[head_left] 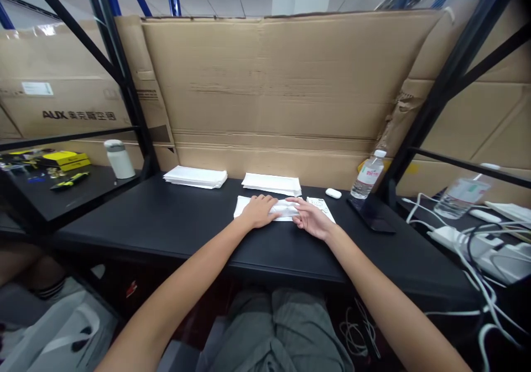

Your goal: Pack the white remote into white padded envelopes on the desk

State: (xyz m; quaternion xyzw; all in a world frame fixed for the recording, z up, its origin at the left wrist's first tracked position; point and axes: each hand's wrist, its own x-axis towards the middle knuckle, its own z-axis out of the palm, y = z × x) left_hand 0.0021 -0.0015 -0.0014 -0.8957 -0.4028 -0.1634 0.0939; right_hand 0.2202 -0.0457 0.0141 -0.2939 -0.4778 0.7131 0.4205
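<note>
1. The left hand (259, 210) lies open, palm down, with its fingers flat on the left part of a folded white sheet (282, 209). It presses on the sheet without gripping it.
2. The right hand (312, 219) is open too, its fingers reaching left and touching the sheet's right end. No firm pinch shows.
3. The sheet lies on a black table (174, 228), between the two hands and partly under them. Whether it is paper or soft fabric is too hard to tell.
4. Just beyond the right hand's fingertips lies a printed paper slip (320, 207), its edge beside the sheet.
5. Ahead of the hands sits a stack of white sheets (271, 184), with a second stack (194, 177) farther left.
6. Ahead and to the right of the right hand are a small white oval case (333, 193) and a water bottle (367, 174). A dark phone (370, 216) lies flat beside the bottle.
7. A corrugated cardboard sheet (265, 84) stands upright along the table's far edge.
</note>
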